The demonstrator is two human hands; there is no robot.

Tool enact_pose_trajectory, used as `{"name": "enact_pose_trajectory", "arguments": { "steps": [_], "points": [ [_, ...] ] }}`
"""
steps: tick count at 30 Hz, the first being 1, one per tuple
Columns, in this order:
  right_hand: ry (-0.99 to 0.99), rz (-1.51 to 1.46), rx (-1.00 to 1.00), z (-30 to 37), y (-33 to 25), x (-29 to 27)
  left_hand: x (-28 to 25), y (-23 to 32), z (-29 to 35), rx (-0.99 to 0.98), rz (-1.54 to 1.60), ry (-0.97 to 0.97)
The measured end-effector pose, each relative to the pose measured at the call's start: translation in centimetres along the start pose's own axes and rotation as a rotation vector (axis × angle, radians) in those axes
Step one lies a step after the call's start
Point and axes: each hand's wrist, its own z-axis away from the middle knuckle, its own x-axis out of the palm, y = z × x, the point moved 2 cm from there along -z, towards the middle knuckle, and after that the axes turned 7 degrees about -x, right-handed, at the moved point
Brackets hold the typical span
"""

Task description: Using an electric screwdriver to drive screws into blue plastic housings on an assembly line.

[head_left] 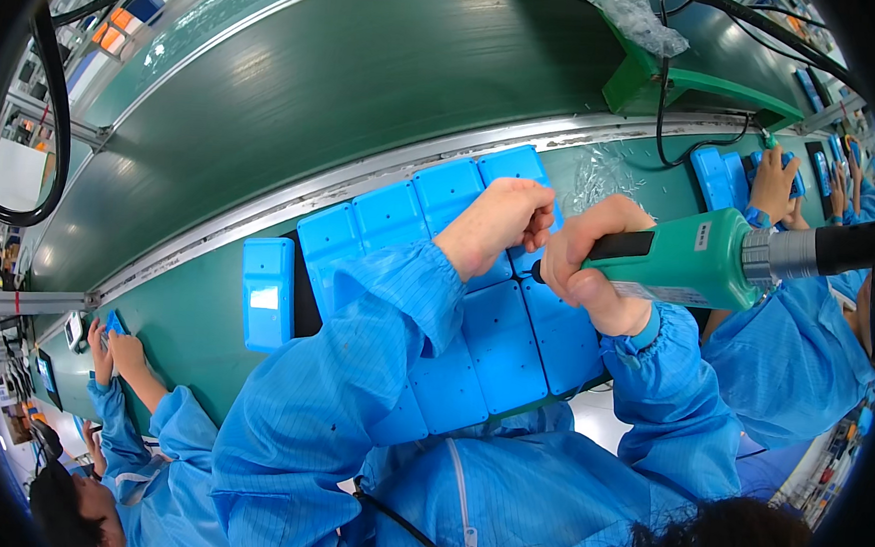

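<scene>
Gripping a green-bodied power driver (pixel 694 259) over flat blue plastic casings (pixel 498 342)

Far off at the upper left, orange box-like containers (pixel 117 28) stand on racking, too small for me to make out what they hold. A crumpled clear plastic bag (pixel 634 15) lies on a green metal stand (pixel 650 81) at the upper right; I cannot tell what is inside. Another heap of clear film (pixel 604 178) lies on the green bench top (pixel 195 304), just beyond the casings.

My right hand (pixel 599 253) is wrapped tightly around the front of the driver, which sits over the right part of the casing rows. Its long axis runs almost straight across my view: the dark tip (pixel 536 272) points left, and the ribbed grey collar (pixel 767 256) and black cable (pixel 845 248) lead off right, slightly higher. The casings lie side by side in slanting rows.

My left hand (pixel 496 225) is just beside the tip, fingers curled in; whether it pinches anything small, I cannot tell. My blue left sleeve (pixel 332 367) covers some of the casings, and my grip hides part of the driver's nose. Where the tip meets the casing is hard to see. At the left, near the casings, lies a blue device with a bright white rectangle (pixel 266 328), a black strip beside it.
</scene>
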Motion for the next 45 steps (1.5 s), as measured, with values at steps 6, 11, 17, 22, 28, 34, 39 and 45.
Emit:
{"name": "enact_pose_trajectory", "arguments": {
  "steps": [6,11,17,22,28,34,39,45],
  "points": [
    [-0.110,0.080,0.040,0.2,-0.7,-0.2,-0.3,-0.2,-0.1,0.026,-0.001,-0.006],
    [-0.077,0.085,0.056,0.4,-0.6,-0.3,-0.3,-0.1,-0.2,-0.050,-0.033,-0.006],
    [-0.148,0.198,0.045,0.6,0.2,-0.2,-0.8,-0.3,-0.3,-0.048,-0.085,-0.040],
    [-0.120,0.161,0.104,0.4,0.3,-0.3,-0.2,0.1,-0.1,0.020,-0.055,0.031],
    [0.164,-0.053,0.014,0.2,-0.6,-0.3,-0.6,-0.1,-0.6,-0.005,-0.028,-0.053],
    [0.372,-0.219,-0.167,-0.5,-4.6,-2.2,0.3,-0.7,2.9,-0.017,0.041,-0.113],
    [0.407,-0.241,-0.241,-0.9,-6.3,-2.4,0.6,-2.2,5.1,-0.069,0.138,-0.257],
    [0.438,-0.194,-0.224,-0.9,-6.0,-2.3,1.3,-2.3,5.3,-0.027,0.183,-0.206]
  ]
}}
